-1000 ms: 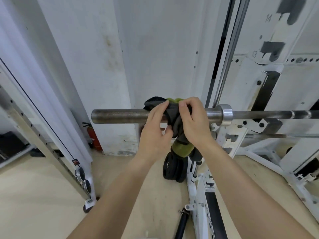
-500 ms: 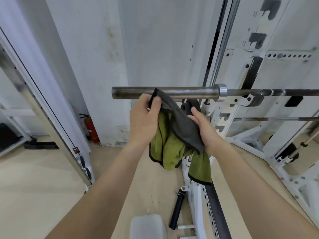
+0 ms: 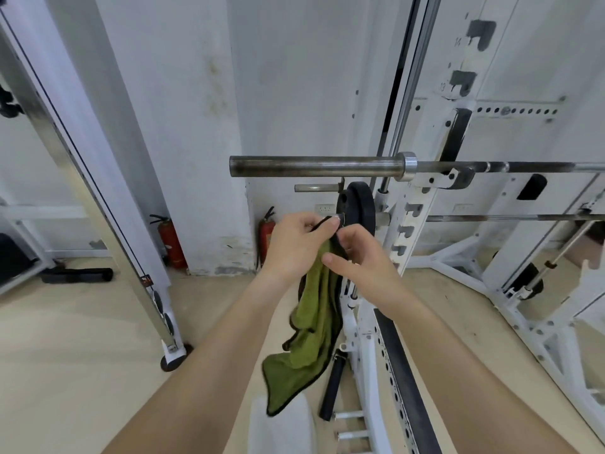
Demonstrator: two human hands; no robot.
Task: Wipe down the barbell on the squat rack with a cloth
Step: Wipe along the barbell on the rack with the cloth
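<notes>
Now off the barbell sleeve (image 3: pixel 314 166) and lowered, green cloth (image 3: pixel 309 326) pinched by left hand (image 3: pixel 296 244) fingers, right hand (image 3: pixel 360 260) fingers loosely curled beside it, probably refolding before more wiping.

Green cloth (image 3: pixel 309 329) hanging below racked barbell (image 3: pixel 314 166)

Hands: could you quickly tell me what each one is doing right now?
Left hand: closed, pinching the top of the green cloth.
Right hand: fingers curled on the cloth's top edge.
</notes>
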